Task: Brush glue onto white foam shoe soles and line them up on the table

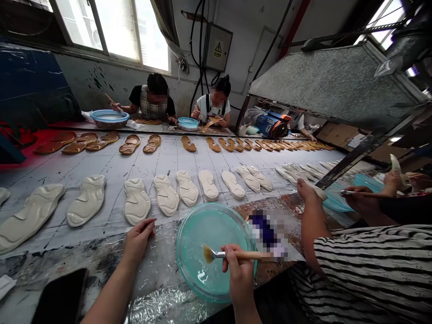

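Right across the middle of the view runs a long tabletop (162, 164), mostly whitish with dashed lines on it, and the near edge is pretty stained and glossy. Next biggest is a grey metal hood (337, 78) slanting in from the upper right, then a bright window (124, 31) up on the left. Close by on the right sits a co-worker in a striped top (371, 265), one hand on a pale piece. Across the way, two more people bend over their work, one in a plaid apron (144, 99), the other in a white shirt (202, 105). Nearest the wearer is a round teal basin (178, 252) with cloudy liquid in it, and a dark phone (60, 297) lies at the lower left. Glossy white sole-shaped pieces (137, 201) make a row along the near side, with smaller-looking tan ones (151, 144) lined up on the far side. As for the wearer's hands, the left hand (139, 236) is just beside the white pieces, fingers loosely bent and released. The right hand (238, 267) has its fingers wrapped around a wooden-handled brush (243, 255), held roughly level over the basin. Smallest thing is the yellowish bristles (208, 254), pointing left inside the rim; can't tell if they touch the liquid.
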The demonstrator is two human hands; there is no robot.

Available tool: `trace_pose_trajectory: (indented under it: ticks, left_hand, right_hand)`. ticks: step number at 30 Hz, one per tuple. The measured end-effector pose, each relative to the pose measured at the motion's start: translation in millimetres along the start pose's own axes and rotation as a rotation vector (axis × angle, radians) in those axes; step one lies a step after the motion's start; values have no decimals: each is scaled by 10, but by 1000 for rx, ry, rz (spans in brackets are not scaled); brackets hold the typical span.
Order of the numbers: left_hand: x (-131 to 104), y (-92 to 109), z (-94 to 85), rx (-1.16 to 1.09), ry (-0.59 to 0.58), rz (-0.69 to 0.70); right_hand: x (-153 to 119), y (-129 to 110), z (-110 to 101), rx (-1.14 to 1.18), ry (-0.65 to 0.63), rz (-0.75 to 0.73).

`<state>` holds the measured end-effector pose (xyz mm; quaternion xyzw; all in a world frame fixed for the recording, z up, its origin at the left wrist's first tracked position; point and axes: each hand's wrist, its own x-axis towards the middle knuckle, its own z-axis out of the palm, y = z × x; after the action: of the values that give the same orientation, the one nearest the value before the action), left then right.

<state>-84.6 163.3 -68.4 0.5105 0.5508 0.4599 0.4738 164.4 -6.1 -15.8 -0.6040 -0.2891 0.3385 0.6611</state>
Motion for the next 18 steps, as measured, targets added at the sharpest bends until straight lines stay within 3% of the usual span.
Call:
trace_pose_trajectory:
  ticks: [6, 10, 14, 18]
  left_hand:
    - [-40, 37, 21, 45, 19, -55]
    - [73, 281, 189, 102, 20, -82]
    - [535, 761, 733, 195, -111, -27]
    - [1099, 1143, 1551, 360, -273, -19]
  right_hand:
    - [2, 25, 4, 4, 30, -18]
    - [-49, 100, 6, 10, 78, -81]
    - [37, 3, -107, -31, 100, -140]
    - [585, -500, -462, -98, 151, -186]
